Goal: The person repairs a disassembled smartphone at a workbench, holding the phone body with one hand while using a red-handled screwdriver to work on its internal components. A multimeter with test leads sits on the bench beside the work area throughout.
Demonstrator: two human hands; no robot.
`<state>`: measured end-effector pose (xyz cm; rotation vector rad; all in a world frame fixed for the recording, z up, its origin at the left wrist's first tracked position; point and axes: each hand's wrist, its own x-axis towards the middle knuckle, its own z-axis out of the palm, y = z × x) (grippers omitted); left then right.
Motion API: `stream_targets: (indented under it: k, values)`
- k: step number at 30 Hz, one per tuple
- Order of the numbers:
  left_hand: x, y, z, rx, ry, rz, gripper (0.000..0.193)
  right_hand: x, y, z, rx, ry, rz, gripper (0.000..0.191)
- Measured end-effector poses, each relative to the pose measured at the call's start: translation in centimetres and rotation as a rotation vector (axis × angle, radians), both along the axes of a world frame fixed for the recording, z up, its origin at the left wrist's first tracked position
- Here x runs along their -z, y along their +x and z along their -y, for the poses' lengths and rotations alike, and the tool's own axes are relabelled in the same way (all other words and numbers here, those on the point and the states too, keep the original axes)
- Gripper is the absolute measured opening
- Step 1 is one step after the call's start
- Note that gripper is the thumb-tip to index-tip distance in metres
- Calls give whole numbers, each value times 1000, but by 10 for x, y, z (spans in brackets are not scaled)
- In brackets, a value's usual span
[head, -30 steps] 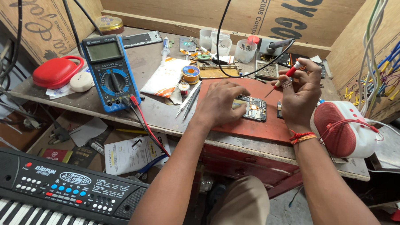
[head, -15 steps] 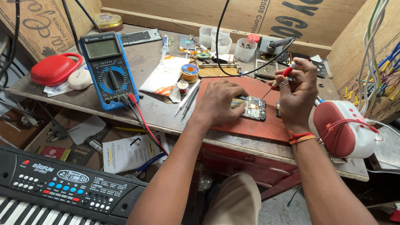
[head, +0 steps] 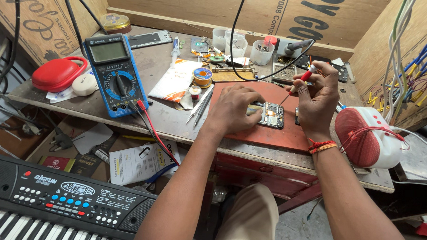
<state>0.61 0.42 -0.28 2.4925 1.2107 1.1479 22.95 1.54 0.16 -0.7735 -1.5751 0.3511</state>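
At the lower left an electronic keyboard [head: 51, 206] with black body and white keys sits below the surface [head: 171, 119], which is a worn wooden board. On the surface's left end lies a red oval case [head: 58, 73] with a white round puck [head: 85, 84] touching its right side. Just right of these rests a blue multimeter [head: 115, 73], its red and black leads [head: 150, 124] running off the front edge. Farther right lie a white printed pouch [head: 175, 81], a small solder spool [head: 203, 77] and a pair of tweezers [head: 200, 106].

Next comes the left hand [head: 234, 107], palm down with fingers curled, pressing on the left edge of a small phone circuit board [head: 268, 114]. The board lies flat on a red mat [head: 270, 132] near the middle of the surface, between the two hands. The left hand is partly closed and pins the board rather than lifting it.

To the right, the right hand [head: 317, 97] is closed around a thin red-handled probe [head: 301, 80], gripped between thumb and fingertips, its metal tip slanting down toward the board's upper right part; whether the tip touches cannot be told. An orange thread band [head: 322, 145] circles that wrist. Behind the hands stand clear plastic cups [head: 229, 41] and a black cable [head: 248, 38]. At the far right a red-and-white portable speaker [head: 370, 136] sits on the surface's edge, with bundled coloured wires [head: 410, 61] hanging on the wall beyond.
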Motion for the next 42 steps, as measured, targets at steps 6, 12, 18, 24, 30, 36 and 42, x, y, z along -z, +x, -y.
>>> stream_targets:
  k: [6, 12, 18, 24, 30, 36, 42]
  values:
    - [1, 0, 0, 6, 6, 3, 24, -3, -4, 5, 19, 35, 40, 41]
    - [0, 0, 1, 12, 5, 17, 24, -5, -7, 7, -16, 37, 83, 42]
    - [-1, 0, 1, 9, -8, 10, 24, -8, -9, 8, 61, 69, 156, 44]
    - [-2, -1, 1, 4, -6, 6, 24, -8, -11, 7, 56, 32, 144, 46]
    - [-1, 0, 1, 1, -5, 3, 24, -5, -8, 5, -2, 78, 132, 43]
    - [1, 0, 0, 11, 15, 15, 24, -3, -7, 2, 79, 48, 111, 47]
    - [0, 0, 0, 10, 16, 14, 24, -3, -7, 5, -15, 56, 102, 43]
